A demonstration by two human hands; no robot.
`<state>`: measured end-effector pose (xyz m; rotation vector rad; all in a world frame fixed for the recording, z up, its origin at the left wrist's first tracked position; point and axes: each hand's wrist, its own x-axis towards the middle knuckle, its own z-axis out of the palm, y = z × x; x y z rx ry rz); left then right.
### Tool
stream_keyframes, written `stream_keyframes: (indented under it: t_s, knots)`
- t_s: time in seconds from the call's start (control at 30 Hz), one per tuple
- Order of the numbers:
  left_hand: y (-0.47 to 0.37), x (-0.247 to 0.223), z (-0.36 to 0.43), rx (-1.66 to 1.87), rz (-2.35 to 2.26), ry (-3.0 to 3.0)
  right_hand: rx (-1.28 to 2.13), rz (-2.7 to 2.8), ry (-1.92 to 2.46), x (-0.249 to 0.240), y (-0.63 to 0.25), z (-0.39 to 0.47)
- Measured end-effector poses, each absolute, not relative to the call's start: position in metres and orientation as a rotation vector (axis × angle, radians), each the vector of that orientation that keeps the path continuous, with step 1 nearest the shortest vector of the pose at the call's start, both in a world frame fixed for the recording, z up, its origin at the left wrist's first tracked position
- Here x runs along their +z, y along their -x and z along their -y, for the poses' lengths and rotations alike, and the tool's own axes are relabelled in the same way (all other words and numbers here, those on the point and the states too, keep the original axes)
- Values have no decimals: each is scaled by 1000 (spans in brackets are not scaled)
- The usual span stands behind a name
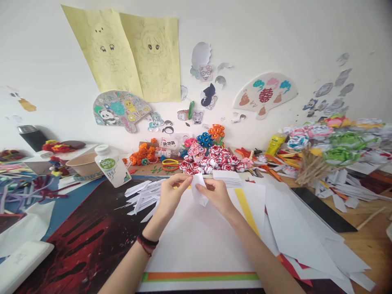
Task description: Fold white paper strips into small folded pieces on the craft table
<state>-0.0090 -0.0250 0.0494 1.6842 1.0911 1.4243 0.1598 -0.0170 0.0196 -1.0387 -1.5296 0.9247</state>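
Note:
Between my two hands is a small folded piece of white paper [200,192], held upright above a large white sheet [202,245]. My left hand [175,191] pinches its upper left edge between thumb and fingers. From the other side, the thumb and fingers of my right hand [216,194] close on its right edge. Just left of my left hand lies a pile of folded white paper strips [142,196]. Behind my right hand sits a stack of small white papers [227,178]. A yellow strip [246,210] rests on the sheet.
Red-and-white paper flowers [217,159] stand against the wall behind my hands. At the left are a white bottle [112,165], a paper bowl [82,163] and a white case [26,261]. On the right, loose white sheets [300,228] overlap near green paper flowers [343,157].

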Motion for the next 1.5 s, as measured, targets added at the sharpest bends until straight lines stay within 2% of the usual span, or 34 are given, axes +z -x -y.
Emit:
stream_keyframes:
  t_s: [0.1,0.27,0.8,1.5]
  knots:
    - [12,48,21,1319,-1054,-1477,899,1545,1035,21,-159,18]
    - [13,49,19,1216,-1090,-1456,878,1573,1032,23,-158,19]
    - [13,48,21,1321,-1053,-1546,1118,1482,939,25,-157,22]
    - [8,55,29,1274,-1179,-1933,1153,1490,893,33,-160,26]
